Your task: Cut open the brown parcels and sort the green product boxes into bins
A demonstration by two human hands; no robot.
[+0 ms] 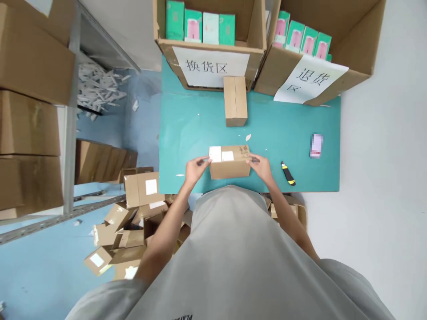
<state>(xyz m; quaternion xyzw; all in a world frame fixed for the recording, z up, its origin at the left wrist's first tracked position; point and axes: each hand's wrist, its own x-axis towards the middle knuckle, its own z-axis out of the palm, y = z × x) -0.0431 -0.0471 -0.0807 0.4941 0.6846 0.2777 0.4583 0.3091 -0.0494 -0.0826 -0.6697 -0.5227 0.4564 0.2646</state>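
A small brown cardboard box (pixel 229 162) with two white labels on top sits near the front edge of the teal table (pixel 287 129). My left hand (pixel 195 170) grips its left end and my right hand (pixel 259 166) grips its right end, fingers curled round the sides. A second, unlabelled cardboard box (pixel 235 100) stands further back on the table. A yellow-and-black utility knife (pixel 287 173) lies just right of my right hand.
Two big open cartons with paper signs, one at the back middle (pixel 210 66) and one at the back right (pixel 310 78), hold green and pink packages. A small blurred item (pixel 316 145) lies at the right. Empty boxes (pixel 133 222) are piled on the floor at the left, beside shelves with cartons (pixel 30 120).
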